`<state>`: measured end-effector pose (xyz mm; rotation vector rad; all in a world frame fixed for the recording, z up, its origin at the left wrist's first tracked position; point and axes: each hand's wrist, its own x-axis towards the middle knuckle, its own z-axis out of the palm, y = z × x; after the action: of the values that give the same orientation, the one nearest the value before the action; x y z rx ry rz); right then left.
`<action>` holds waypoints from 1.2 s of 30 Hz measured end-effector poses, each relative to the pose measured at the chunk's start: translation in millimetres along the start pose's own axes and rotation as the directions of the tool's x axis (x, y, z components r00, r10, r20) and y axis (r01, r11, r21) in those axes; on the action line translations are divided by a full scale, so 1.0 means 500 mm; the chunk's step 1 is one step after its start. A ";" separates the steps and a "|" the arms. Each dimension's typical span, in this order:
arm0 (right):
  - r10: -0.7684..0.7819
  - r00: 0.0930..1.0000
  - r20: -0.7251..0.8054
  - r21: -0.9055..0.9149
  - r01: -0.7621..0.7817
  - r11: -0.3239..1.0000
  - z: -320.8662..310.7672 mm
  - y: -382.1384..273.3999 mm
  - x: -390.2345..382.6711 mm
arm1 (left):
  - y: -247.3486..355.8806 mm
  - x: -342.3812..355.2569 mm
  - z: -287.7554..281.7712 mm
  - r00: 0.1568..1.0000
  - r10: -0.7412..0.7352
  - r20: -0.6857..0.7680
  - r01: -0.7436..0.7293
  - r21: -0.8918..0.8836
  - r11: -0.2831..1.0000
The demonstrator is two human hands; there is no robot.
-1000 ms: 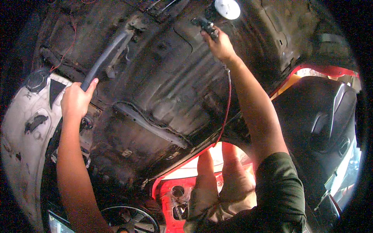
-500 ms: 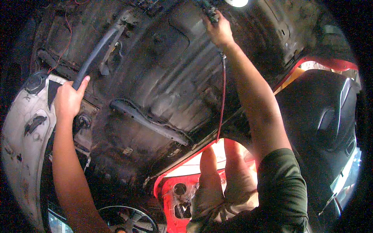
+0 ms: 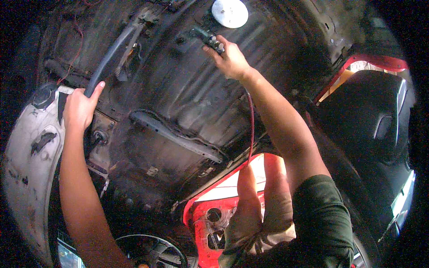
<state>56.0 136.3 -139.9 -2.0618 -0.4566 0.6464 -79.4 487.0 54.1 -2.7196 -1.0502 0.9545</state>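
Observation:
My left hand (image 3: 80,109) is closed round the near end of a long, dark grey lever (image 3: 109,56) that looks like a handbrake. The lever's far end meets a bracket (image 3: 144,18) on the bare car floor. My right hand (image 3: 231,58) grips a dark air tool with a metal body (image 3: 216,43), its narrow front end directed to the far left, over the floor. A thin red hose (image 3: 251,120) runs down from beneath my right wrist. Just beyond the tool lies a round white disc (image 3: 230,13).
Dark ribbed floor metal (image 3: 196,85) surrounds both arms, with a raised crossbar (image 3: 178,136) nearer. A pale door panel (image 3: 31,161) stands left, a steering wheel (image 3: 154,239) lower left. A red door (image 3: 203,223) is below, a black seat (image 3: 366,120) right. Thin red wire (image 3: 71,71) hangs at upper left.
My right hand and the air tool have moved left and slightly nearer. The white disc shows more fully now as the view has shifted. My left hand keeps its hold on the lever.

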 end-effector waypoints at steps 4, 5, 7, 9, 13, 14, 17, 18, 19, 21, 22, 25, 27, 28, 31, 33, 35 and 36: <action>0.003 0.974 -0.228 -0.096 -0.025 0.995 0.000 0.029 0.039 | -0.008 0.004 0.005 0.999 0.034 -0.041 -0.035 -0.009 0.999; -0.028 0.956 -0.291 -0.114 -0.005 0.994 -0.004 0.038 0.047 | -0.010 0.007 0.008 0.999 0.021 -0.036 -0.021 -0.005 1.000; 0.034 0.953 -0.301 -0.135 -0.078 0.988 -0.014 0.053 0.063 | -0.014 0.012 0.013 0.999 0.008 -0.033 -0.008 0.004 1.000; 0.025 0.950 -0.311 -0.157 -0.078 0.985 -0.015 0.063 0.066 | -0.017 0.016 0.017 0.999 0.014 -0.048 -0.015 -0.010 1.000; 0.014 0.969 -0.246 -0.123 -0.046 0.991 0.001 0.062 0.039 | -0.026 0.018 0.023 1.000 0.027 -0.007 -0.027 -0.075 0.997; 0.012 0.977 -0.212 -0.102 -0.034 0.994 0.011 0.056 0.029 | -0.028 0.017 0.025 0.999 0.037 -0.034 -0.039 -0.063 0.997; 0.027 0.994 -0.102 -0.033 -0.030 0.999 0.042 0.030 -0.011 | -0.032 0.019 0.028 0.993 0.065 -0.099 -0.069 -0.043 0.997; 0.016 0.998 -0.060 -0.023 -0.017 1.000 0.051 0.020 -0.027 | -0.034 0.019 0.029 0.991 0.072 -0.112 -0.078 -0.045 0.996; -0.015 1.000 -0.027 -0.017 0.015 1.000 0.058 0.010 -0.041 | -0.035 0.020 0.029 0.987 0.082 -0.136 -0.088 -0.033 0.996; -0.114 0.993 -0.010 0.002 0.114 0.994 0.070 -0.007 -0.068 | -0.037 0.021 0.029 0.989 0.095 -0.111 -0.102 -0.060 0.993; -0.116 0.992 0.041 0.017 0.116 0.993 0.070 -0.014 -0.077 | -0.038 0.022 0.028 0.986 0.110 -0.126 -0.117 -0.049 0.992; -0.104 0.982 0.156 -0.009 0.107 0.994 0.069 -0.025 -0.084 | -0.040 0.023 0.028 0.984 0.110 -0.137 -0.115 -0.028 0.993; -0.092 0.987 0.132 -0.041 0.098 0.994 0.065 -0.028 -0.077 | -0.042 0.024 0.027 0.988 0.108 -0.111 -0.115 -0.060 0.992; -0.089 0.993 0.076 -0.051 0.093 0.994 0.064 -0.028 -0.067 | -0.042 0.024 0.027 0.984 0.120 -0.130 -0.128 -0.054 0.990; -0.041 0.991 -0.128 -0.074 0.031 0.997 0.059 -0.027 -0.040 | -0.047 0.025 0.030 0.980 0.125 -0.158 -0.134 -0.051 0.990; -0.082 0.971 -0.225 -0.111 0.058 0.992 0.055 -0.025 -0.027 | -0.049 0.027 0.030 0.986 0.107 -0.126 -0.115 -0.061 0.991; -0.078 0.976 -0.205 -0.090 0.060 0.994 0.056 -0.025 -0.027 | -0.049 0.029 0.031 0.990 0.098 -0.104 -0.105 -0.060 0.993; -0.065 0.977 -0.203 -0.091 0.047 0.995 0.059 -0.026 -0.029 | -0.050 0.030 0.031 0.990 0.095 -0.101 -0.101 -0.052 0.994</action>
<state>25.7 154.5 -138.4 -2.1618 -0.4270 0.3803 -94.2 513.1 40.9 -2.8559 -0.9489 0.8058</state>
